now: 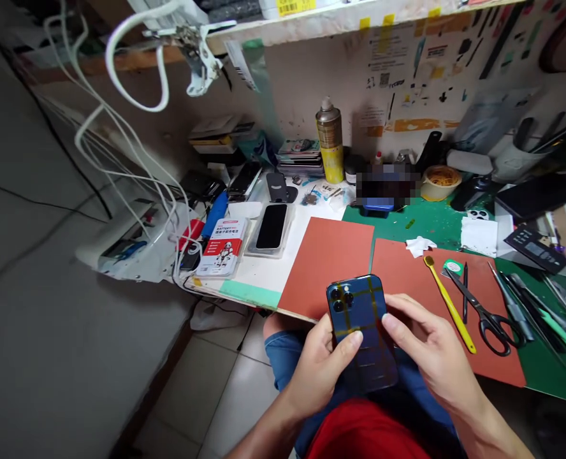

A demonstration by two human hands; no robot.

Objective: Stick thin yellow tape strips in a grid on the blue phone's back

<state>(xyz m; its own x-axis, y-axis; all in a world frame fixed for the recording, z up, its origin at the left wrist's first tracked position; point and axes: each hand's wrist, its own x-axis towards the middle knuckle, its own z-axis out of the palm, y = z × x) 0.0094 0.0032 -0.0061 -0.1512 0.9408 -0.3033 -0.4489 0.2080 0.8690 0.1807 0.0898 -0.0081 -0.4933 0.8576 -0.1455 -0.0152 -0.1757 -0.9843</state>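
Note:
A dark blue smartphone (371,354) is held over my lap at the table's front edge, its back with the camera lenses facing up. Strips of yellowish see-through tape cross the back. My left hand (322,357) grips the phone's left edge, thumb lying on the back and the other fingers mostly hidden beneath. At the right edge my right hand (431,341) holds it with the thumb and fingers along the side. Just beyond the phone lies a reddish-brown mat (333,258).
Right of my hands lie a yellow brush (450,306), black scissors (486,315) and several tweezers and tools. Another phone (271,226) rests in a clear tray to the left, beside a battery box (223,247). A spray can (329,140) stands at the back. White cables (120,166) hang left.

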